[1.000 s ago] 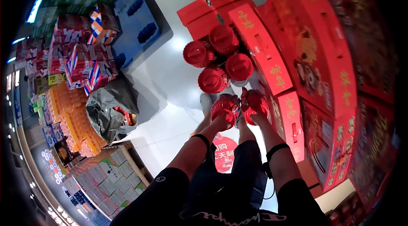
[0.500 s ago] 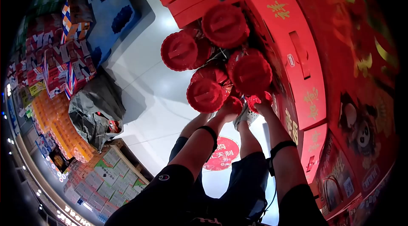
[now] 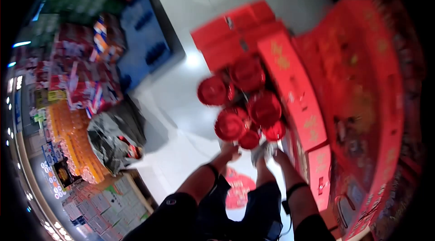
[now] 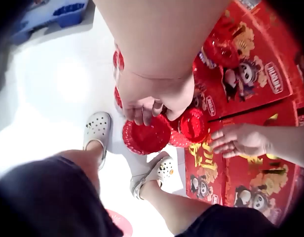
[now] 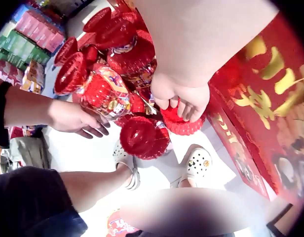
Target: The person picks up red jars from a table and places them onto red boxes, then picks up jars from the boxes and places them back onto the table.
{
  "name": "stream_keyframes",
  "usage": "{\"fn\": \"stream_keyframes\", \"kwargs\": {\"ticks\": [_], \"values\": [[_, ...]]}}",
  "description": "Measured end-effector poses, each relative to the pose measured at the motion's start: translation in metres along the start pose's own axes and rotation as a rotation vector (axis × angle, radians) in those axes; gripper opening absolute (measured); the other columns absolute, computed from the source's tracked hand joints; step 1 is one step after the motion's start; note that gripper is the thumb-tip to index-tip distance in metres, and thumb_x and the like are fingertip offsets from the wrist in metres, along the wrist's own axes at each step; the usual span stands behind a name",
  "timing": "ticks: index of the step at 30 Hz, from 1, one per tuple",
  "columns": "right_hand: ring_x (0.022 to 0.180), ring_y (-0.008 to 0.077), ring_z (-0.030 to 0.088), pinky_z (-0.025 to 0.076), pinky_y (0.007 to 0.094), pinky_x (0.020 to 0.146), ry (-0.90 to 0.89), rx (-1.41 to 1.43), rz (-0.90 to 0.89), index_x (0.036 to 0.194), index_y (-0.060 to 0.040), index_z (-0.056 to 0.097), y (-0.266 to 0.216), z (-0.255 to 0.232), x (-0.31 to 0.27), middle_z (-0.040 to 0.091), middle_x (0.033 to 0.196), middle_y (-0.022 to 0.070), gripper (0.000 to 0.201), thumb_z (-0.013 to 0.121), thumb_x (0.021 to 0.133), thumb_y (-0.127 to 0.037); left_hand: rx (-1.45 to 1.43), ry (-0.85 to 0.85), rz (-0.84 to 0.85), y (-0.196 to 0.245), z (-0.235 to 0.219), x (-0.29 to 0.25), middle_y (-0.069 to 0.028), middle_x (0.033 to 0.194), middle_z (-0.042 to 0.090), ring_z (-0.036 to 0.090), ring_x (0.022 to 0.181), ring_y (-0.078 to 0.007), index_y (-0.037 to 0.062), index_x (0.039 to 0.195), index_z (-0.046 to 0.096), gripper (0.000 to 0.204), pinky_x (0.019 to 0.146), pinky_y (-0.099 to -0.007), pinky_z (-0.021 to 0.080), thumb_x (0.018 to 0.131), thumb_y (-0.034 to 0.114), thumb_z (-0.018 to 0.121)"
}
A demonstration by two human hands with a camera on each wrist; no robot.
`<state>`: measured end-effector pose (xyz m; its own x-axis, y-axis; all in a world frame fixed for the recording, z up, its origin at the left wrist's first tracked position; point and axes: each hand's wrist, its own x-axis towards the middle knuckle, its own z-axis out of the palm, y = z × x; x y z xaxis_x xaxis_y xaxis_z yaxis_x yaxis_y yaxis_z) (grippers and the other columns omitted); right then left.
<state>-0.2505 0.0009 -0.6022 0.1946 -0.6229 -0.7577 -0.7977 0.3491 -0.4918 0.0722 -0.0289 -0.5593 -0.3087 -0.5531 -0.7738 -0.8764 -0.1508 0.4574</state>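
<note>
Red plastic jars with scalloped tops stand clustered on the floor. The two nearest my feet are a left jar (image 3: 249,139) and a right jar (image 3: 274,131). My left hand (image 3: 232,151) is just beside the left jar, its fingers loose and holding nothing; in the right wrist view this hand (image 5: 75,118) has its fingers extended. My right hand (image 3: 279,156) is on the near side of the right jar. Its fingers (image 4: 223,140) look straight in the left wrist view, apart from the jar. Several more jars (image 3: 265,108) stand beyond.
Red gift boxes (image 3: 294,91) line the right side, with more boxes (image 3: 235,28) behind the jars. A grey plastic bag (image 3: 115,134), stacked orange goods (image 3: 74,141) and a blue pallet (image 3: 145,46) stand left. My shoes (image 4: 97,129) are close to the jars.
Both hands held red jars a second ago and lowered them to the floor beside the others. Now the hands have let go and drawn back toward my body.
</note>
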Motion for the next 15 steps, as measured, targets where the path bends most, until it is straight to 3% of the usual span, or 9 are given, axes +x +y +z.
{"fn": "stream_keyframes", "kwargs": {"ticks": [1, 2, 3, 4, 6, 8, 10, 12, 15], "values": [[0.114, 0.0382, 0.061, 0.048, 0.0457, 0.098, -0.076, -0.021, -0.052, 0.127, -0.0032, 0.056, -0.001, 0.003, -0.020, 0.060, 0.127, 0.0258, 0.048, 0.062, 0.085, -0.025, -0.009, -0.008, 0.070, -0.020, 0.008, -0.014, -0.0168, 0.108, 0.063, 0.058, 0.102, -0.0340, 0.0053, 0.111, 0.059, 0.036, 0.093, -0.0451, 0.047, 0.078, 0.017, 0.065], [0.107, 0.0392, 0.064, 0.051, 0.0475, 0.094, -0.301, -0.140, -0.040, 0.121, -0.0026, 0.061, -0.021, -0.018, -0.045, 0.065, 0.117, 0.0256, 0.044, 0.062, 0.084, -0.026, -0.005, -0.039, 0.071, -0.003, -0.033, -0.054, -0.0201, 0.105, 0.065, 0.061, 0.104, -0.0366, 0.0047, 0.110, 0.062, 0.032, 0.091, -0.0471, 0.048, 0.084, 0.022, 0.059], [0.104, 0.0392, 0.065, 0.051, 0.0477, 0.092, -0.219, 0.019, 0.002, 0.119, -0.0018, 0.062, -0.010, -0.008, -0.062, 0.067, 0.112, 0.0253, 0.045, 0.064, 0.083, -0.027, 0.000, -0.071, 0.072, 0.016, -0.076, -0.094, -0.0234, 0.101, 0.068, 0.064, 0.106, -0.0392, 0.0041, 0.109, 0.064, 0.033, 0.089, -0.0492, 0.050, 0.089, 0.027, 0.052], [0.102, 0.0392, 0.066, 0.052, 0.0479, 0.090, -0.134, 0.181, 0.032, 0.118, -0.0011, 0.063, 0.001, 0.001, -0.079, 0.068, 0.108, 0.0249, 0.045, 0.067, 0.082, -0.028, -0.051, -0.067, -0.147, 0.054, -0.131, -0.148, -0.0233, 0.109, 0.068, 0.064, 0.108, -0.0384, 0.0032, 0.120, 0.060, 0.040, 0.091, -0.0473, 0.050, 0.091, 0.030, 0.055], [0.087, 0.0335, 0.069, 0.055, 0.0431, 0.079, -0.195, -0.136, -0.142, 0.122, -0.0018, 0.060, -0.035, -0.040, -0.133, 0.070, 0.105, 0.0216, 0.049, 0.068, 0.083, -0.030, 0.006, 0.022, -0.166, 0.038, -0.158, -0.211, -0.0205, 0.117, 0.068, 0.064, 0.111, -0.0367, 0.0040, 0.131, 0.055, 0.050, 0.096, -0.0455, 0.050, 0.090, 0.033, 0.059], [0.075, 0.0227, 0.067, 0.055, 0.0355, 0.068, -0.180, 0.125, -0.026, 0.117, -0.0031, 0.063, 0.030, -0.003, -0.125, 0.071, 0.098, 0.0171, 0.042, 0.069, 0.084, -0.028, 0.095, 0.088, -0.221, 0.011, -0.173, -0.257, -0.0186, 0.116, 0.069, 0.064, 0.110, -0.0364, 0.0067, 0.133, 0.054, 0.050, 0.096, -0.0447, 0.051, 0.091, 0.033, 0.059], [0.067, 0.0160, 0.062, 0.051, 0.0322, 0.061, -0.116, 0.119, -0.053, 0.112, -0.0046, 0.066, 0.061, -0.017, -0.139, 0.070, 0.091, 0.0118, 0.033, 0.068, 0.086, -0.024, 0.071, 0.130, -0.270, -0.006, -0.188, -0.302, -0.0172, 0.116, 0.069, 0.065, 0.110, -0.0357, 0.0081, 0.132, 0.056, 0.049, 0.094, -0.0454, 0.051, 0.091, 0.035, 0.060], [0.098, 0.0336, 0.069, 0.055, 0.0434, 0.081, -0.157, 0.220, 0.033, 0.111, -0.0056, 0.068, 0.016, -0.089, -0.216, 0.071, 0.107, 0.0191, 0.047, 0.070, 0.081, -0.041, 0.112, 0.172, -0.298, -0.007, -0.203, -0.348, -0.0177, 0.118, 0.068, 0.063, 0.112, -0.0365, 0.0077, 0.132, 0.056, 0.049, 0.095, -0.0461, 0.051, 0.092, 0.036, 0.058], [0.092, 0.0326, 0.070, 0.055, 0.0435, 0.083, 0.180, -0.112, 0.002, 0.109, -0.0068, 0.070, 0.005, -0.122, -0.292, 0.073, 0.100, 0.0163, 0.040, 0.070, 0.082, -0.036, 0.185, 0.194, -0.241, -0.035, -0.198, -0.381, -0.0192, 0.115, 0.068, 0.063, 0.112, -0.0363, 0.0068, 0.125, 0.060, 0.046, 0.094, -0.0470, 0.050, 0.091, 0.038, 0.058]]}}
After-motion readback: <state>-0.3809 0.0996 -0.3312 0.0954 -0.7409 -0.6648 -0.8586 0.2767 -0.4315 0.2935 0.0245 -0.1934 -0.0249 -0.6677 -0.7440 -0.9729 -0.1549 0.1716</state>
